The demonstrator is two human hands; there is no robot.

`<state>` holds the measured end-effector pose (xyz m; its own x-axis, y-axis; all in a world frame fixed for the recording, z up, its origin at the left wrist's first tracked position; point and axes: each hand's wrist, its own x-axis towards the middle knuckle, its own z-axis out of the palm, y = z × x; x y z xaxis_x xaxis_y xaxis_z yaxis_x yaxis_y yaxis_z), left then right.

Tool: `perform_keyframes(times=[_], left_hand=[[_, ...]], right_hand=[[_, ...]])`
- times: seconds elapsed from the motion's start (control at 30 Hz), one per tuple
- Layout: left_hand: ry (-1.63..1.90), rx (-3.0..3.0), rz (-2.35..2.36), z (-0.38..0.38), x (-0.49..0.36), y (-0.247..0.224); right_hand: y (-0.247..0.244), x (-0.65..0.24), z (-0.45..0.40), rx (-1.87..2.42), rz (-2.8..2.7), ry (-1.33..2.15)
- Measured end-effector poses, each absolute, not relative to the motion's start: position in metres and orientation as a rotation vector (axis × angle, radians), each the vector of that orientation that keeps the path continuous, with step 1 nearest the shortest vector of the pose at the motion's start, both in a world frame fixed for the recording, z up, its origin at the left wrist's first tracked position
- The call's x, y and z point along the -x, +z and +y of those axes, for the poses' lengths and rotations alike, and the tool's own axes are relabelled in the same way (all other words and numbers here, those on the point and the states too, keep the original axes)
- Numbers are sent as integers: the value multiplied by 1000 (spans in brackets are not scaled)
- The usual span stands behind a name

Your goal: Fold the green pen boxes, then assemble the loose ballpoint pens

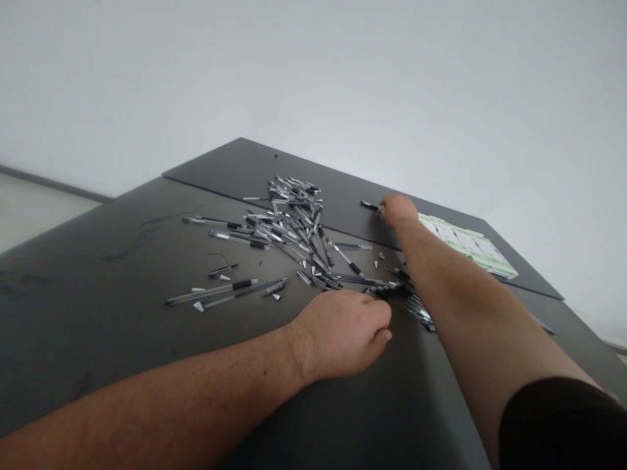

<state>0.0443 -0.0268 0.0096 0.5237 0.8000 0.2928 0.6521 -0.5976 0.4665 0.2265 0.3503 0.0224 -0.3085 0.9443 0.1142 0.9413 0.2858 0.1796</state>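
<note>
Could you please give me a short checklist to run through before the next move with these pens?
1. Dark pen in the right hand: ok, the fingers meet its near end.
2. Left hand empty: cannot tell, its fingers curl inward and hide the inside.
3. Pens all in the main pile: not ok, several lie apart on the left.
4. No loose silver tips about: not ok, some lie on the tabletop.
5. Green-and-white papers fully in sight: not ok, the right forearm hides part.
</note>
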Motion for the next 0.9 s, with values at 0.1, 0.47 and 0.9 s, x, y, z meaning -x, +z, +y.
perform_keyframes(times=[0.1,0.47,0.9], left_hand=[[683,-2466,1230,-28,-43,11],[774,-2476,1226,-27,-43,11],[843,-2447,1317,-21,-33,11]], right_hand=[[35,-225,329,-1894,2618,375],[65,-284,160,-1782,3061,197],[56,-322,70,-1908,3222,17]])
